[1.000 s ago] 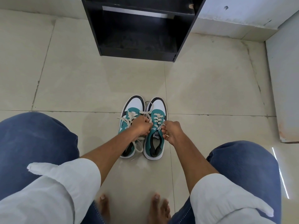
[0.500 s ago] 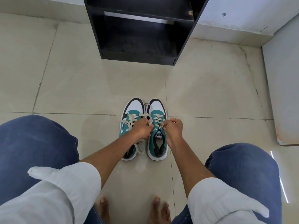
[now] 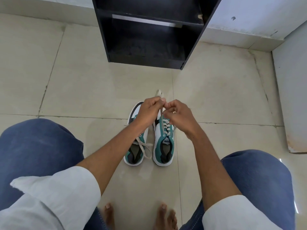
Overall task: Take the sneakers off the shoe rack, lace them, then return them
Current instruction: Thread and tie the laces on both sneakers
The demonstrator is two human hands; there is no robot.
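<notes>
Two teal, white and black sneakers stand side by side on the tiled floor, toes pointing away from me. The right sneaker [image 3: 163,146] has cream laces threaded up its eyelets. My left hand [image 3: 148,112] and right hand [image 3: 179,116] are raised above the toes, both pinching the right sneaker's lace [image 3: 160,112], which runs up taut from the shoe; its end pokes out above my left fingers. The left sneaker [image 3: 135,151] lies partly under my left forearm, with a loose lace looping over its opening.
The black shoe rack [image 3: 149,34] stands on the floor just beyond the sneakers, its lower shelves bare. A white wall panel [image 3: 292,90] rises at the right. My knees in blue jeans flank the shoes, and my bare toes [image 3: 164,214] show at the bottom.
Both hands have lifted from the shoe tongues up and away over the toes, drawing the right sneaker's lace taut. The view has tilted slightly, showing more of the rack.
</notes>
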